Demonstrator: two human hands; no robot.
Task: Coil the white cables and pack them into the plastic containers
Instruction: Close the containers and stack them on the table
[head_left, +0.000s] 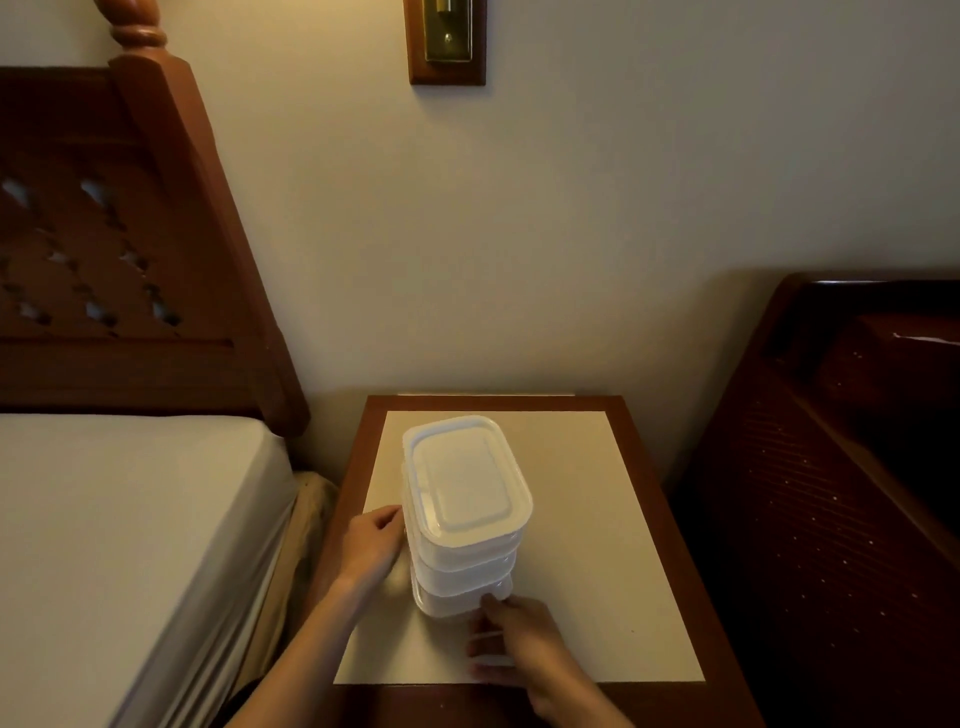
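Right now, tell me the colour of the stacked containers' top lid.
Translucent white; the top lid shows best in the head view.

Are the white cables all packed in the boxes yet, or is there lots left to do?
It looks nearly finished. Three lidded plastic containers stand stacked on the nightstand, and no loose cable lies on it. Whether cables are inside cannot be seen through the cloudy plastic. The left hand touches the stack's side, and the right hand touches the bottom container. Only steadying the stack seems left.

Dim, warm-lit bedroom corner.
Cream wall (571, 182), carved wooden headboard (119, 270) left, nightstand (670, 519) centre, brass wall fixture (448, 39) above.
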